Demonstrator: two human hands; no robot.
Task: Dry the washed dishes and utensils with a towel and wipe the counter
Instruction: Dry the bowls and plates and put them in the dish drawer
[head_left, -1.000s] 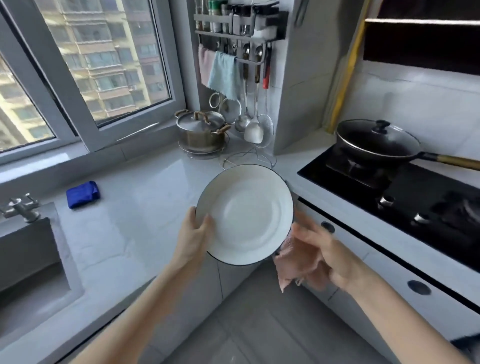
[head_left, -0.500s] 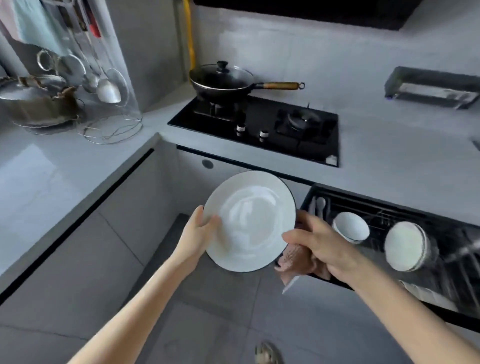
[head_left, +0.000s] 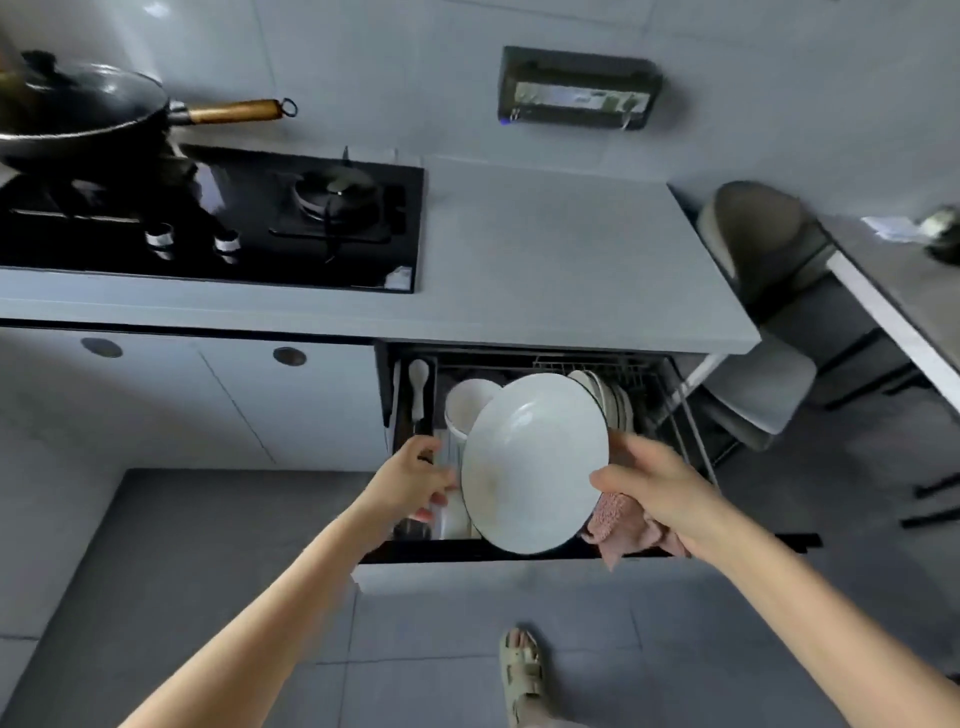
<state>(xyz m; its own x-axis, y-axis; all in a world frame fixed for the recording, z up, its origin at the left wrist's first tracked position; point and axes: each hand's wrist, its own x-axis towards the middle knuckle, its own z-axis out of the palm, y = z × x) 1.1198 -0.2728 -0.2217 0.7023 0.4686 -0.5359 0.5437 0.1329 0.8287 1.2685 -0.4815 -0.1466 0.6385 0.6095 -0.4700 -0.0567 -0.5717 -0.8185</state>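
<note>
The plate (head_left: 535, 462) is held over the open drawer (head_left: 670, 395), between the left hand (head_left: 410, 478) at its left edge and the right hand (head_left: 660, 488) on its right edge. The towel (head_left: 623, 525) hangs under the right hand. In the drawer, behind the plate, a bowl (head_left: 467, 405) stands to the left, a row of plates (head_left: 608, 395) stands on edge to the right, and a spoon (head_left: 418, 379) lies in the narrow compartment at far left. The drawer juts out from under the desk (head_left: 561, 249). The gas hob (head_left: 260, 223) is set into the desk further left, with a lidded pan (head_left: 78, 114) on its left burner. A chair (head_left: 763, 249) stands past the desk's right end.
</note>
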